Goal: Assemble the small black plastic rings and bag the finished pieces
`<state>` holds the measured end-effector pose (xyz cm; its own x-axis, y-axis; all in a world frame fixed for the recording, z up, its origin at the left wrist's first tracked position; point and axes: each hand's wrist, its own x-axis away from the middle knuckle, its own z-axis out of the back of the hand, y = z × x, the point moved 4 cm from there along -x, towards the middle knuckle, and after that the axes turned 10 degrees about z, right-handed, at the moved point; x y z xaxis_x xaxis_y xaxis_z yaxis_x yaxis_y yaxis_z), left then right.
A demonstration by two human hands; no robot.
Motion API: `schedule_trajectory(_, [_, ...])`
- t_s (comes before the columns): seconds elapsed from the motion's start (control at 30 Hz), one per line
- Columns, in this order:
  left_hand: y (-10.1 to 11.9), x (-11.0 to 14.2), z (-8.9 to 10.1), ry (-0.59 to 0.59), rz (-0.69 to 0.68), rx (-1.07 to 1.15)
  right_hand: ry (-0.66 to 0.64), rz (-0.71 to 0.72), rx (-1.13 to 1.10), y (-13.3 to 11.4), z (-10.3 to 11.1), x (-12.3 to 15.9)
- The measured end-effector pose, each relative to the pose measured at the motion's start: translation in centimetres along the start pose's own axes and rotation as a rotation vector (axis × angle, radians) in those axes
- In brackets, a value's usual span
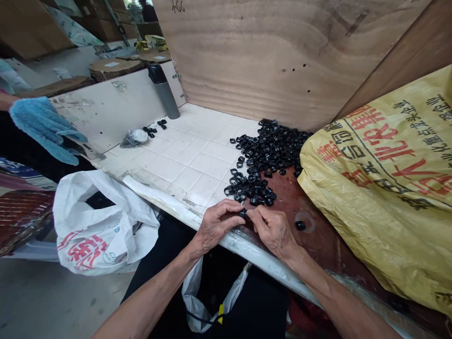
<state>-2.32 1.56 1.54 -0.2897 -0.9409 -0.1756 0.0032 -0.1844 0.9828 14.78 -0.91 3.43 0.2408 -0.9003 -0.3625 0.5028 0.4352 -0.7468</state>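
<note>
Both hands are at the near table edge. The left hand (218,225) grips a small black part (243,213) between thumb and fingers, seemingly to steady it. The right hand (273,228) is closed in a pinch at the part's other side; the fingertips hide most of it, so its exact shape can't be told. Forearms come in from either side, which probably gives both hands firm, even control.

Heap of black rings (273,146) just beyond the fingers, on the table (197,162): a short reach, I'd judge. One loose black piece (300,225) sits apart, right of the hands. Yellow sack (377,179) lies against the heap's right side, perhaps bounding it. Grey bottle (165,96) upright by the back corner, well out of elbow range. White bag (192,299), open-mouthed, below the table edge, close under the hands.
</note>
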Motion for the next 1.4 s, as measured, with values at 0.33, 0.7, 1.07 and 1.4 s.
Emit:
schedule_trajectory(0.33, [0.1,0.0,0.2,0.053,0.082,0.039,0.011,0.071,-0.023,-0.9,0.5,0.0])
schedule_trajectory(0.7, [0.0,-0.1,0.4,0.023,0.09,0.071,0.033,0.082,0.004,-0.6,0.1,-0.1])
schedule_trajectory(1.07, [-0.1,-0.1,0.4,0.02,0.076,0.087,0.049,0.125,-0.014,-0.5,-0.2,0.1])
schedule_trajectory(1.4, [0.3,1.6,0.4,0.056,0.064,-0.1,-0.053,0.03,-0.075,-0.7,-0.7,0.5])
